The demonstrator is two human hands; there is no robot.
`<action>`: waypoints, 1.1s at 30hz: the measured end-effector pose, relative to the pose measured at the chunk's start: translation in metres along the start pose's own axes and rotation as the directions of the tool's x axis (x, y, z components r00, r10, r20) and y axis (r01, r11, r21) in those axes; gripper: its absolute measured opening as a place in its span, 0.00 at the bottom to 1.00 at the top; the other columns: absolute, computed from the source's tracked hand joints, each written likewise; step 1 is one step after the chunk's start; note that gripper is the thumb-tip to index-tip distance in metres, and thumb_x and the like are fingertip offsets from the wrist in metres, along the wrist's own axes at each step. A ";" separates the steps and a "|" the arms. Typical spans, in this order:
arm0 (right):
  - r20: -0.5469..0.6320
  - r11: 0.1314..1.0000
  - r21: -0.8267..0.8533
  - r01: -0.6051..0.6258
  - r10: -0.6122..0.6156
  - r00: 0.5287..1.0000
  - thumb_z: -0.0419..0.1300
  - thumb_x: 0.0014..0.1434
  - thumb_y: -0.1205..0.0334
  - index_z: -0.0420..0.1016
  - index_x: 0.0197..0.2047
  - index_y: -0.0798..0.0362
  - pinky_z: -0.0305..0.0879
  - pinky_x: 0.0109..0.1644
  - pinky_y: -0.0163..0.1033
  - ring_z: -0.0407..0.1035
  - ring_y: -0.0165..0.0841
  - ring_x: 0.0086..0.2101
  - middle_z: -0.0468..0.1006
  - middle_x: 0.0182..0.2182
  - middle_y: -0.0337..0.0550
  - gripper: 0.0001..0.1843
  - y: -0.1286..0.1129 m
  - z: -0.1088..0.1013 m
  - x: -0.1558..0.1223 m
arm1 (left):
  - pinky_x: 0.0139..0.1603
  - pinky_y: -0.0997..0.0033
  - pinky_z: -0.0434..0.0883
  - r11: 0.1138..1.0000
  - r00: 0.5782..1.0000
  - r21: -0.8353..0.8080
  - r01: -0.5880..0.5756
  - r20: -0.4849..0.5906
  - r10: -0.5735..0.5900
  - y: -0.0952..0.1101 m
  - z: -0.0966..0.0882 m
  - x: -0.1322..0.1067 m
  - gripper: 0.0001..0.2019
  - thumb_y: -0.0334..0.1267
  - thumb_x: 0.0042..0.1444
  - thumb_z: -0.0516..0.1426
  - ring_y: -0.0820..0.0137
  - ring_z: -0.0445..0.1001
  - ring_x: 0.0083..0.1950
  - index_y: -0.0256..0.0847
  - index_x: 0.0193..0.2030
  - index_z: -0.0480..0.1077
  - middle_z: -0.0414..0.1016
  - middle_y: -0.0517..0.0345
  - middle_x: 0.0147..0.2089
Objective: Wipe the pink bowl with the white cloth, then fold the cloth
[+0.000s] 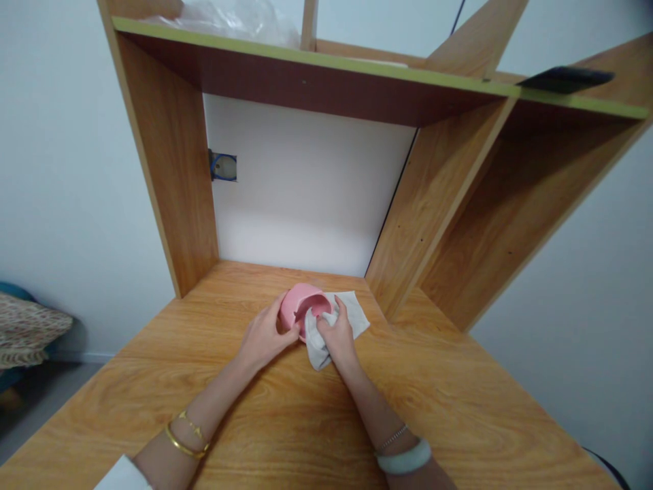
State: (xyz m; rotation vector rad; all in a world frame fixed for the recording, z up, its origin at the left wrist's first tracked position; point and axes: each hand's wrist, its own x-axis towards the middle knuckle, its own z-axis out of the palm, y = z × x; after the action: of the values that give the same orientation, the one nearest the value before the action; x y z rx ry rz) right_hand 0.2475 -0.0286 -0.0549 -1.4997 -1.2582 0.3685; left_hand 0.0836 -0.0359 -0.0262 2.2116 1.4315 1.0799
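A pink rounded, hollow container (302,297) is tilted just above or on the wooden desk, its opening turned toward the right. My left hand (266,333) grips it from the left side, thumb at the near rim. In my right hand (339,335) is a white cloth or wipe (317,350), pinched between thumb and fingers and pressed against the container's opening. Part of the cloth spreads out to the right behind my fingers. I cannot tell what the container is for, and its inside is partly covered by the cloth.
The wooden desk (286,422) has a shelf unit at its back. On the upper shelf (306,64) lie a clear plastic bag (239,20) and a dark flat object (566,79). An upright divider (428,211) stands to the right. A patterned cloth (30,330) lies far left.
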 end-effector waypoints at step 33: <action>0.195 0.905 -0.385 0.179 -0.110 0.975 0.55 0.50 0.59 0.51 0.61 0.53 0.59 0.29 0.35 0.70 0.38 0.27 0.74 0.23 0.41 0.35 -0.015 -0.019 -0.003 | 0.48 0.62 0.65 0.985 0.982 -0.032 -0.167 0.080 0.169 -0.001 -0.014 0.002 0.26 0.42 0.46 0.55 0.62 0.68 0.46 0.41 0.55 0.60 0.70 0.52 0.46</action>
State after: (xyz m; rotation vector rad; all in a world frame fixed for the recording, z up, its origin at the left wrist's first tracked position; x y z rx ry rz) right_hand 0.2531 -0.0436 -0.0364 -1.7302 -1.6452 0.1430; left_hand 0.0730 -0.0361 -0.0161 2.3646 1.2093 1.0381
